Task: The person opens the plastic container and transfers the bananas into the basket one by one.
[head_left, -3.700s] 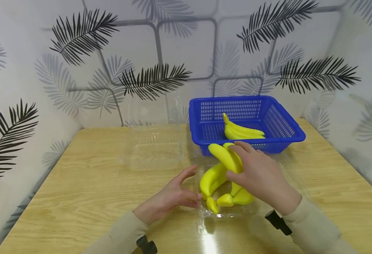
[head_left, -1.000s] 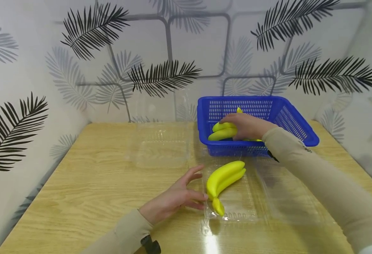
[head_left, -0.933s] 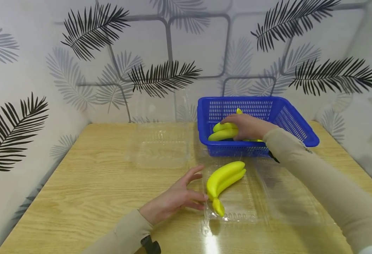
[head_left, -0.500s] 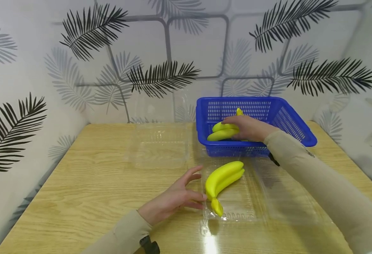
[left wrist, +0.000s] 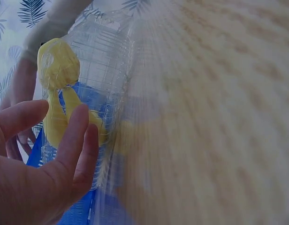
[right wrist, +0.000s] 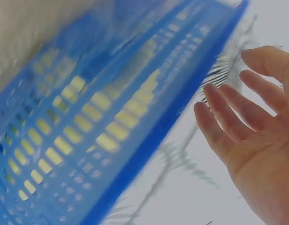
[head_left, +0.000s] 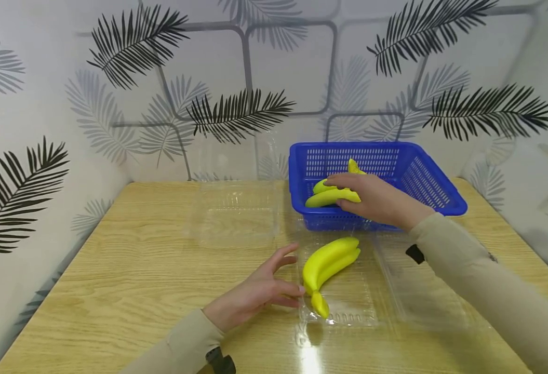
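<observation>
My right hand (head_left: 378, 201) reaches over the front rim of a blue mesh basket (head_left: 444, 195). Its fingers lie on a yellow banana bunch (head_left: 328, 197) inside the basket. In the right wrist view the right hand's fingers (right wrist: 238, 117) are straight and hold nothing, with the basket wall (right wrist: 135, 150) blurred beside them. My left hand (head_left: 257, 293) rests on the table, fingers relaxed. Its fingertips touch the left edge of an open clear plastic container (head_left: 353, 306). A second banana bunch (head_left: 327, 259) lies in that container and shows through the plastic (left wrist: 57, 70) in the left wrist view.
Another clear plastic container (head_left: 234, 218) sits at the table's back left of centre. The open container's lid (head_left: 423, 291) lies flat to its right. The wooden table (head_left: 129, 270) meets patterned walls on three sides.
My right hand carried one bunch from the clear container into the basket. In the last half second it has drawn back toward me, uncovering more of that bunch. My left hand stayed put.
</observation>
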Demonstrator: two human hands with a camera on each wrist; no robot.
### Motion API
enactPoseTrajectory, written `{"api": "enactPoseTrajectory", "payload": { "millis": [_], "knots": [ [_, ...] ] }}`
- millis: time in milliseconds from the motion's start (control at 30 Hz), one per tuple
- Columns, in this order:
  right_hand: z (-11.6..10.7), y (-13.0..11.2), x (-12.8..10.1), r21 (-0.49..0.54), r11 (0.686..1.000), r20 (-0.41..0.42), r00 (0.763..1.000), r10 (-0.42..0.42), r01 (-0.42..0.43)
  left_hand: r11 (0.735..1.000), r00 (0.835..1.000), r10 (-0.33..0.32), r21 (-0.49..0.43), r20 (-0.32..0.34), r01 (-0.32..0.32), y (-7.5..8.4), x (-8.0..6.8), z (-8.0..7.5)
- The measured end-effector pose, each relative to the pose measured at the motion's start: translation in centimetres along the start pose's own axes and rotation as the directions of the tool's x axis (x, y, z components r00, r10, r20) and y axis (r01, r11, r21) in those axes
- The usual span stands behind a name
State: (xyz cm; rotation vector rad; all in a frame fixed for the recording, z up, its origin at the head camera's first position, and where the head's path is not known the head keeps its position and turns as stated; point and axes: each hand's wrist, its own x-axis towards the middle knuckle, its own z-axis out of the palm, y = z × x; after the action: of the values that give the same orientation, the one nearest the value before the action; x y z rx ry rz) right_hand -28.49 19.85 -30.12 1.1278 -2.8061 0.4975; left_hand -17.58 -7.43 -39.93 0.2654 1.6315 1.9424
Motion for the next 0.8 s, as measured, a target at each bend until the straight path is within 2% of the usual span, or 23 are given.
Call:
{"api": "enactPoseTrajectory", "payload": {
  "millis": [100, 200, 400, 600, 800],
  "knots": [
    [0.4, -2.0, -1.2, -0.033, 0.994, -0.037, 0.993, -0.108, 0.107, 1.000, 1.000, 0.000, 0.004, 0.006, 0.000, 0.0, 0.0, 0.0],
    [1.1, -3.7, -2.4, -0.062, 0.985, -0.036, 0.986, -0.164, 0.162, 1.000, 1.000, -0.001, 0.007, 0.008, 0.000, 0.1, 0.0, 0.0],
    [2.9, -5.9, -4.2, -0.055, 0.990, 0.081, 0.989, -0.122, 0.127, 1.000, 1.000, -0.001, 0.008, 0.014, 0.001, 0.1, 0.0, 0.0],
    [4.6, -6.4, -4.9, -0.002, 0.993, 0.192, 0.975, -0.114, 0.117, 1.000, 1.000, -0.002, 0.004, 0.014, 0.002, 0.0, -0.1, 0.1],
    [5.9, -6.2, -4.9, -0.018, 0.988, 0.207, 0.967, -0.149, 0.156, 1.000, 1.000, 0.004, 0.006, 0.015, -0.004, 0.0, -0.1, 0.1]
  ]
}}
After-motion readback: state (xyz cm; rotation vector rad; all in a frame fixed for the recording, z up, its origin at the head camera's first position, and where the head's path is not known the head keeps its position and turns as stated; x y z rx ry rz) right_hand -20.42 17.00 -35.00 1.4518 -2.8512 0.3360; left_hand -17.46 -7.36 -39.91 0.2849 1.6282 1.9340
